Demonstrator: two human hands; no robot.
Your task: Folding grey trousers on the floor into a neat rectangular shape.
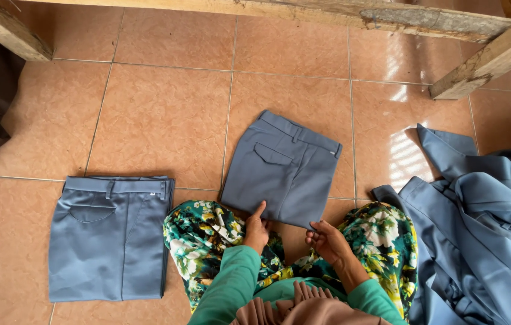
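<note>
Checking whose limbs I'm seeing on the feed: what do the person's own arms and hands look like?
Both arms wear long teal-green sleeves ending at the wrists. The left hand and right hand are bare: no gloves, and no rings, watch or bracelets that I can make out.

Both hands (257, 232) (326, 241) on folded trousers (285, 168)

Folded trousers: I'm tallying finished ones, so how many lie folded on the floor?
2. One folded pair lies at the left on the tiles; the other is in the middle, with both hands at its near edge. The heap of blue-grey cloth at the right may hide more.
</note>
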